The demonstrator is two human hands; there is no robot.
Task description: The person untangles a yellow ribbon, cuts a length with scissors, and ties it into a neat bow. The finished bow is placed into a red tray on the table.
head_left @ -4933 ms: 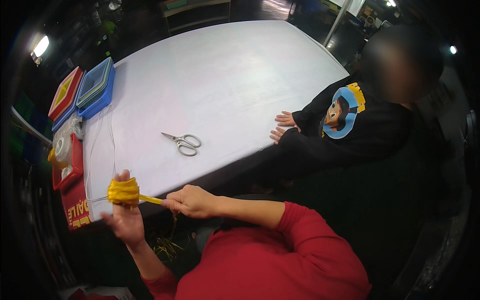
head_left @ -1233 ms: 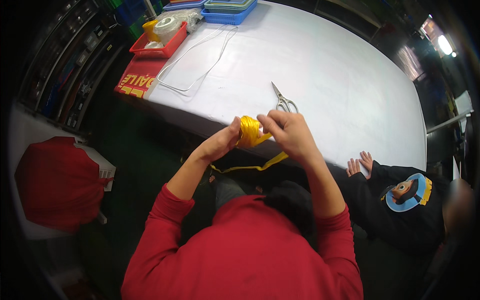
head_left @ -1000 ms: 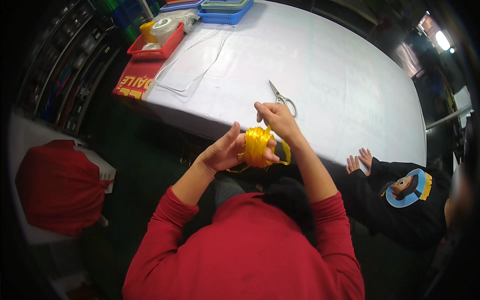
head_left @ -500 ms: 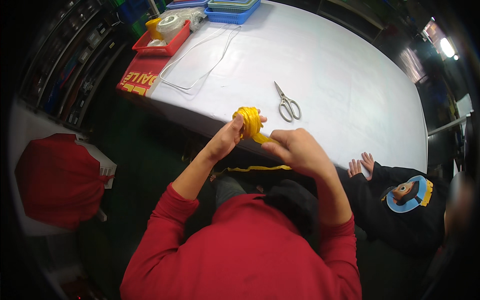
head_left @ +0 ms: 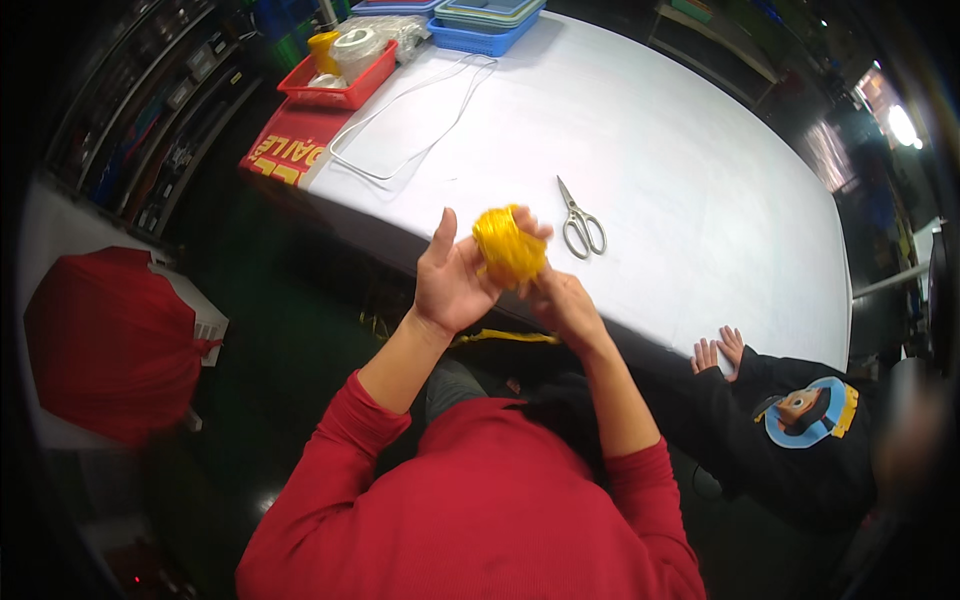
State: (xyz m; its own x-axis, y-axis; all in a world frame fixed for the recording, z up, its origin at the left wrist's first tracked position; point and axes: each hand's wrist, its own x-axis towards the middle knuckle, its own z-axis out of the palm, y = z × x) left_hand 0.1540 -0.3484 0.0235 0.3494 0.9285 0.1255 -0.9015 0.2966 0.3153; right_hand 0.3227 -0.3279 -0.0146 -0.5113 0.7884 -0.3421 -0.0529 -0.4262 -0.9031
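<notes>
A bundle of shiny yellow ribbon [head_left: 510, 245], slightly blurred, sits against the fingers of my left hand [head_left: 465, 280]. That hand's thumb stands up, apart from the bundle, while its fingertips show past the bundle's far right side. My right hand [head_left: 568, 308] is closed at the bundle's lower right edge, its fingertips partly hidden and smeared, on the ribbon. Below my hands, a loose yellow strand [head_left: 505, 337] hangs in front of the table edge. Metal scissors [head_left: 580, 222] lie on the white table [head_left: 680, 160], just beyond my right hand, with their blades pointing away.
A bent white wire loop [head_left: 415, 155] lies on the table's left side. Behind it stand a red basket [head_left: 345, 95] with rolls and blue baskets [head_left: 480, 38]. At the right, another person's hands [head_left: 720, 350] rest on the table edge. A red-covered object [head_left: 115, 345] stands at far left.
My left thumb has lifted off the yellow bundle. My right hand has come in from the right to the bundle's lower edge. The view has shifted slightly.
</notes>
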